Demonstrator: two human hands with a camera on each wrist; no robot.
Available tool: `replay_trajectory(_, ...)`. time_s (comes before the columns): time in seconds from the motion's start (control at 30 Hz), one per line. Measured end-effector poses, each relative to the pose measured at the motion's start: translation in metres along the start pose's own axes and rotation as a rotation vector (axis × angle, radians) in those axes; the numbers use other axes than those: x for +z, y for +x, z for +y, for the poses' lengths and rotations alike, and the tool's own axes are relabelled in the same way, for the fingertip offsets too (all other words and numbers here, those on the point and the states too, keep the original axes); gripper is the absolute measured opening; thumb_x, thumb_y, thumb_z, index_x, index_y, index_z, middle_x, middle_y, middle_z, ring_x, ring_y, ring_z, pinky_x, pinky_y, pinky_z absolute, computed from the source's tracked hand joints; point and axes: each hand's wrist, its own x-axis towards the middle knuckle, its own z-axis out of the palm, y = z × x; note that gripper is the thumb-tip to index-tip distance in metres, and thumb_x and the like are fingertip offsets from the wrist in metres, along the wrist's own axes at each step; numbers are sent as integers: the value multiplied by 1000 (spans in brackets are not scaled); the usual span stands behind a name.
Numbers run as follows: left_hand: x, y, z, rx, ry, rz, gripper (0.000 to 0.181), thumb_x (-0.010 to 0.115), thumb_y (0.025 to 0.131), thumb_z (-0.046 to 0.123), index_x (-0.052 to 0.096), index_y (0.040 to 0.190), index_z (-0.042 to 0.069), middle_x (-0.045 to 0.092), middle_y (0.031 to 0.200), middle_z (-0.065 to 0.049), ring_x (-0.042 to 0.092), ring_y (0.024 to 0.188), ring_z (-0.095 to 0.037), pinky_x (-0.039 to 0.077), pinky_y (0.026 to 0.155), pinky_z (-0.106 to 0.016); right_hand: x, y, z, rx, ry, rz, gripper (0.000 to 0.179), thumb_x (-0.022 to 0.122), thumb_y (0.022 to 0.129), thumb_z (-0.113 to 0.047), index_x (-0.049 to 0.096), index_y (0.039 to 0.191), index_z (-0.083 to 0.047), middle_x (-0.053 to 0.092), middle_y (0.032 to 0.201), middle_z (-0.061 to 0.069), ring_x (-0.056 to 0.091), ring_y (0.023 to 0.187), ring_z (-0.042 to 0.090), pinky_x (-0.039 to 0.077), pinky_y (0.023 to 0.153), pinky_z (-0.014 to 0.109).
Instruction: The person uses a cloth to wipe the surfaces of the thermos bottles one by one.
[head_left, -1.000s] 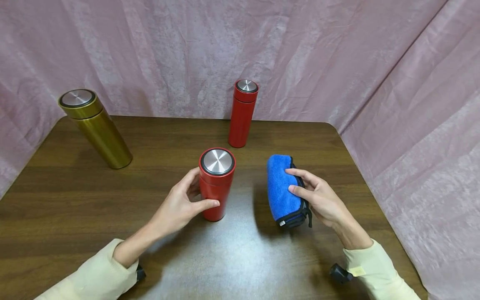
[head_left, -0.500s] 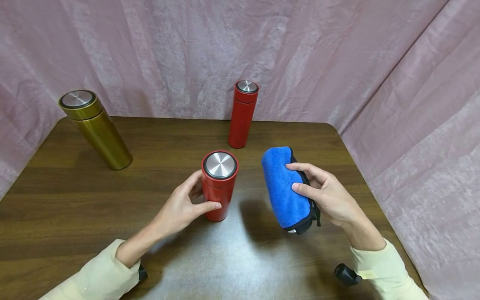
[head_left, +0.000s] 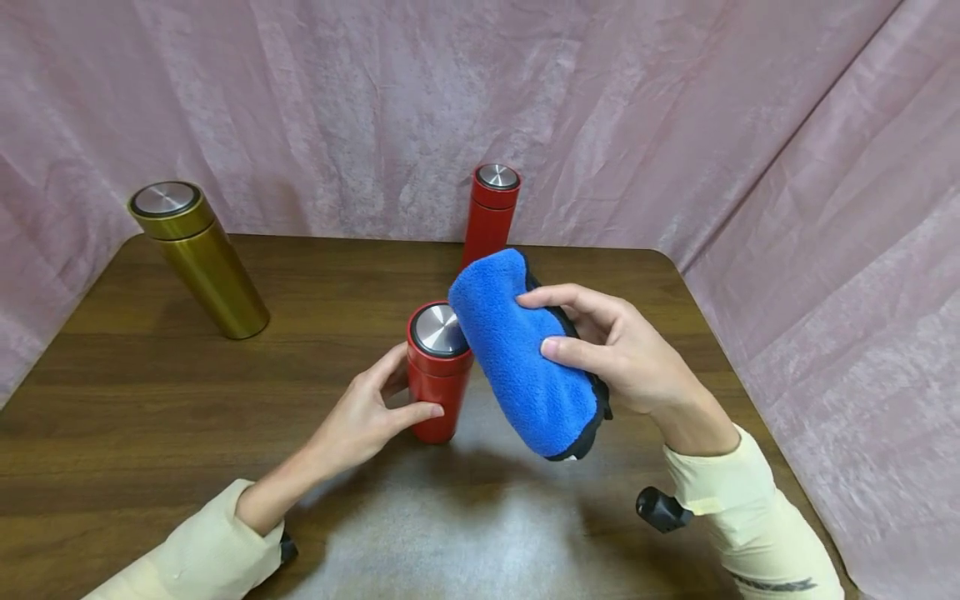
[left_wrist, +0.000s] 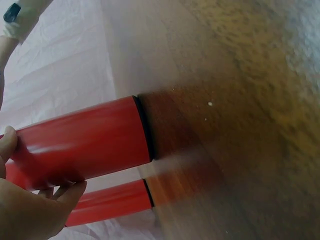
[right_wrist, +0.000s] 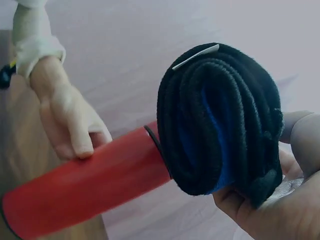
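My left hand (head_left: 363,417) grips a red thermos (head_left: 435,392) round its body, thumb across the front. The thermos stands upright on the table, its silver-topped lid closed. In the left wrist view the base of this thermos (left_wrist: 85,137) meets the wood. My right hand (head_left: 618,346) holds a rolled blue towel (head_left: 517,358) with black edging, thumb and fingers on its right side. The towel is up off the table and overlaps the lid's right edge in the head view. Seen from the right wrist, the towel's rolled end (right_wrist: 220,125) shows several layers and a white tag.
Behind the towel stands a second, slimmer red thermos (head_left: 491,212), its lower part hidden. A gold thermos (head_left: 206,262) is at the back left of the wooden table (head_left: 150,433). Pink curtains (head_left: 360,117) hang behind and on the right.
My right hand has lifted the towel and carried it left to beside the front thermos's lid, now covering part of the slimmer thermos. The front thermos shifted slightly right in my left hand.
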Motion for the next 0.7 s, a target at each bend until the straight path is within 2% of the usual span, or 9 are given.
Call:
replay_trajectory(0.1,0,0,0,1,1,-2,72,86,84,4,51,146,8,64,133,-8,64,120,-23,51,104,-32,2,13,-7,21,-89,-3,41,68,99,-9,64,140,-15,58,142,12,59,120,37,58,92,51)
replay_trajectory(0.2,0,0,0,-5,6,-2,73,86,84,5,50,148,7,64,134,-9,64,121,-24,51,104,-33,0,21,-16,56,-226,-45,43,69,99,-12,64,142,-14,63,137,9,65,113,31,59,90,47)
replay_trajectory(0.3,1,0,1,-15,21,8,75,87,83,4,50,148,7,63,134,-9,64,121,-25,52,104,-34,-6,23,-27,73,-370,-106,43,71,99,-14,65,141,-15,69,125,9,70,101,27,61,86,43)
replay_trajectory(0.4,0,-1,1,-24,36,20,76,88,82,4,49,148,8,63,134,-9,64,121,-25,52,104,-34,-11,20,-36,68,-482,-145,42,72,98,-17,67,140,-18,71,123,6,71,99,23,61,84,39)
replay_trajectory(0.5,0,-1,1,-18,31,30,78,88,81,3,48,148,9,63,134,-8,62,122,-23,51,105,-35,-13,17,-39,101,-479,-165,41,74,97,-19,69,138,-20,69,128,6,69,104,24,61,84,39)
replay_trajectory(0.7,0,-2,0,9,-12,36,80,87,81,-1,46,149,10,65,133,-7,61,123,-19,50,106,-35,-10,13,-42,175,-334,-230,41,73,97,-16,69,137,-20,67,129,12,69,104,34,62,82,45)
